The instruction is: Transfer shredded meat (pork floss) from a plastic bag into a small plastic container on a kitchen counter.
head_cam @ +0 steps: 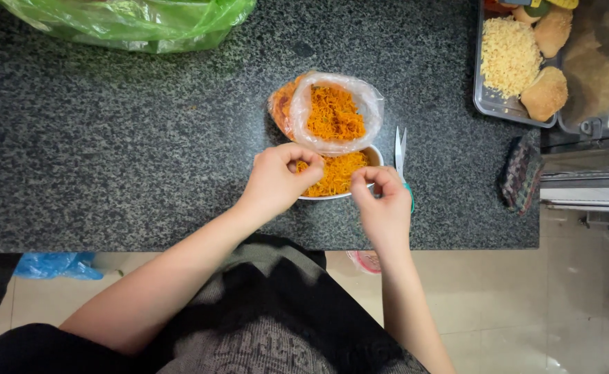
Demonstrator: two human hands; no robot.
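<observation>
A white bowl of orange shredded food stands on the dark speckled counter. A clear plastic bag of the same orange shreds rests on the bowl's far rim. My left hand hovers over the bowl's left side, fingers curled and pinched together; whether it holds any shreds is unclear. My right hand is at the bowl's near right rim, fingertips pinched together. Scissors with a green handle lie just right of the bowl, partly under my right hand.
A metal tray with pale shredded food and round buns sits at the back right. A green plastic bag lies at the back left. A dark knitted cloth is at the counter's right end. The counter's near edge runs below my hands.
</observation>
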